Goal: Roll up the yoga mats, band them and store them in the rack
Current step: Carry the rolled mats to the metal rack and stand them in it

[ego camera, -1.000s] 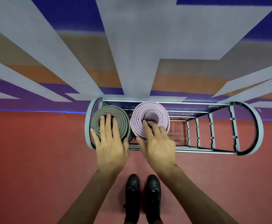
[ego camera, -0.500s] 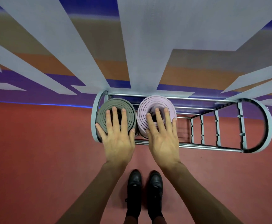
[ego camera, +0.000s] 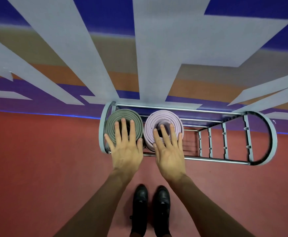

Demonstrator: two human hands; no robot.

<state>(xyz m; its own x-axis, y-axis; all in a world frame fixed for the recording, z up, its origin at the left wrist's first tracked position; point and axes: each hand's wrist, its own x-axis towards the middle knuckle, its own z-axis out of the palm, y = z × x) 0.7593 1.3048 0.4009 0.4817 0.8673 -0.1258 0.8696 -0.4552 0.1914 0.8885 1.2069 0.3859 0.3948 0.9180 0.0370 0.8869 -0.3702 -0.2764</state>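
With fingers spread flat, the left hand (ego camera: 125,147) on the grey mat (ego camera: 123,123) and the right hand (ego camera: 169,151) on the pink mat (ego camera: 163,124) should press evenly, seating both upright at the rack (ego camera: 259,137)'s left end.

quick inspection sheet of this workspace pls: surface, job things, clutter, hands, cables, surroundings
surface: red floor, with the rack standing on it by the wall
job's things: grey mat and pink mat, rolled, upright side by side at the rack's left end; slots further right hold nothing; bands not visible from above
clutter: nothing seen
hands: left hand flat on the grey mat's top, right hand flat on the pink mat's top, fingers straight
cables: nothing seen
surroundings: painted wall with stripes behind the rack; black shoes below
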